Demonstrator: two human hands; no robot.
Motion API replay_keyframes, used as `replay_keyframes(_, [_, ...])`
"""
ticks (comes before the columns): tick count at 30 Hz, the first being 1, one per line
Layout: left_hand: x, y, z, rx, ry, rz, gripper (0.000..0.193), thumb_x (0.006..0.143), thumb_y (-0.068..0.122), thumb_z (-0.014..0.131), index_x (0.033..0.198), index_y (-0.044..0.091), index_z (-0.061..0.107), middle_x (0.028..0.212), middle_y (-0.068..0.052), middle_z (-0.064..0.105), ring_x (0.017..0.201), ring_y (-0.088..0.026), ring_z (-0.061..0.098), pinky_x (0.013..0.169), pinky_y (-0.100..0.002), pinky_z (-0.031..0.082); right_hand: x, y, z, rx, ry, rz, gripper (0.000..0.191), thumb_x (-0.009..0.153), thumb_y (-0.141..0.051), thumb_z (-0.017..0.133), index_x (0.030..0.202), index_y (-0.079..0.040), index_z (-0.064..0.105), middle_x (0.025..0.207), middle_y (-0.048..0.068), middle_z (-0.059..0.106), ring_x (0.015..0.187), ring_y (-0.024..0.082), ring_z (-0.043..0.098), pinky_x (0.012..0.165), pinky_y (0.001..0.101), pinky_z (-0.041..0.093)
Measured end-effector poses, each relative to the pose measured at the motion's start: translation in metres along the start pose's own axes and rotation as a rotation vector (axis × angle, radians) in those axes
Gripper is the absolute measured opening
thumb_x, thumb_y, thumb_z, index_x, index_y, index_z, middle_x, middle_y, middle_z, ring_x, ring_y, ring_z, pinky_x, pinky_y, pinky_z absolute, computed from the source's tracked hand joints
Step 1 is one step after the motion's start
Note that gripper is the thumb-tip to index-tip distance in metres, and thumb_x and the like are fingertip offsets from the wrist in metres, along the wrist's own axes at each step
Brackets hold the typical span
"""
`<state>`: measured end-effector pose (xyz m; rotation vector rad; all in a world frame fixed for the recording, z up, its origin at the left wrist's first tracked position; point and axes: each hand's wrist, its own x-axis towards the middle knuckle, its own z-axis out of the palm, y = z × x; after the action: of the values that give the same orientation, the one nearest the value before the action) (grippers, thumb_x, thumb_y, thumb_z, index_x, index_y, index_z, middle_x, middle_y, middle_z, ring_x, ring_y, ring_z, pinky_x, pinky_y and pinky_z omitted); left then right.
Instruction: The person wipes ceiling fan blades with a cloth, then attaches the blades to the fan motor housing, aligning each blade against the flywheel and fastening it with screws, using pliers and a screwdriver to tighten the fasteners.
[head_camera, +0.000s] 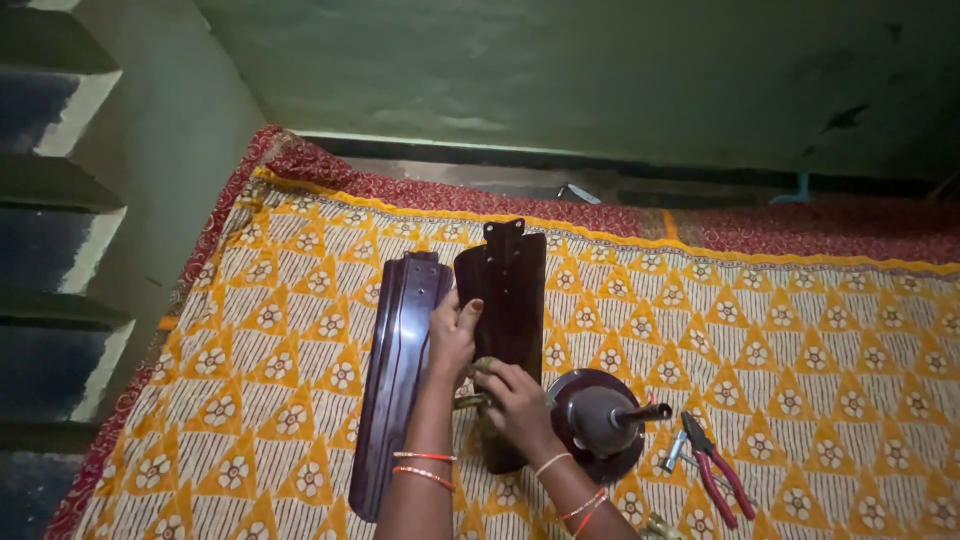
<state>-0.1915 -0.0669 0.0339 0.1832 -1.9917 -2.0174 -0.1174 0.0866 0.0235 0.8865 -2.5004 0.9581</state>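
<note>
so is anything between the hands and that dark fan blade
Nothing visible. The left hand already rests on the upright fan blade, and the right hand touches its lower part. The second blade lies to the left, and the motor hub to the right.

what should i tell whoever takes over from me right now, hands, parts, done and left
Left hand: flat on the dark brown fan blade, thumb up, steadying it.
Right hand: closed on a small greenish piece at the blade's lower part; I cannot tell what it is.
Second fan blade: lies alongside to the left, untouched.
Fan motor housing with its rod: stands on the patterned cloth, right of the hands.
Red-handled pliers: lie right of the motor.
Done: both blades are off the motor.
Left: work on the held blade is under way.
</note>
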Motion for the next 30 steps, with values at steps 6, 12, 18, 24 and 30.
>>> replay_keyframes(6, [-0.004, 0.004, 0.007, 0.068, 0.042, 0.148, 0.032, 0.099, 0.029, 0.069, 0.113, 0.0, 0.067, 0.091, -0.006, 0.072, 0.081, -0.013, 0.061, 0.074, -0.029, 0.052, 0.013, 0.013, -0.005, 0.077, 0.172, 0.178, 0.053, 0.062, 0.007, 0.075, 0.112, -0.01, 0.07, 0.123, 0.014, 0.065, 0.114, 0.033, 0.065, 0.096, 0.0405, 0.056])
replay_keyframes(12, [-0.009, 0.022, 0.014, -0.004, 0.016, 0.043, 0.029, 0.099, 0.022, 0.067, 0.118, 0.0, 0.066, 0.099, -0.007, 0.075, 0.089, -0.013, 0.065, 0.08, -0.028, 0.053, 0.084, 0.038, -0.032, 0.011, 0.513, 0.131, 0.049, 0.077, 0.011, 0.071, 0.122, -0.009, 0.067, 0.124, 0.013, 0.064, 0.122, 0.034, 0.063, 0.11, 0.0395, 0.053])
replay_keyframes(18, [-0.011, 0.023, 0.018, -0.062, 0.028, 0.0, 0.03, 0.099, 0.02, 0.064, 0.121, 0.0, 0.066, 0.103, -0.008, 0.075, 0.093, -0.014, 0.065, 0.084, -0.028, 0.053, 0.075, 0.042, -0.033, 0.004, 0.499, 0.226, 0.049, 0.078, 0.015, 0.068, 0.121, -0.008, 0.067, 0.13, 0.014, 0.065, 0.126, 0.033, 0.063, 0.11, 0.0404, 0.052])
replay_keyframes(24, [-0.013, 0.02, 0.004, -0.014, 0.065, 0.063, 0.031, 0.101, 0.023, 0.066, 0.121, -0.001, 0.065, 0.105, -0.009, 0.074, 0.095, -0.015, 0.064, 0.085, -0.029, 0.052, 0.015, 0.052, 0.001, 0.081, 0.376, 0.316, 0.046, 0.077, 0.015, 0.066, 0.116, -0.009, 0.07, 0.136, 0.014, 0.065, 0.128, 0.032, 0.062, 0.104, 0.0356, 0.048])
replay_keyframes(30, [-0.017, 0.026, -0.001, 0.072, 0.119, -0.05, 0.033, 0.1, 0.024, 0.067, 0.122, -0.001, 0.065, 0.103, -0.013, 0.073, 0.093, -0.019, 0.063, 0.084, -0.031, 0.052, -0.026, 0.047, 0.013, 0.053, 0.262, 0.424, 0.043, 0.075, 0.011, 0.068, 0.115, -0.003, 0.067, 0.136, 0.019, 0.062, 0.127, 0.036, 0.06, 0.11, 0.0411, 0.049])
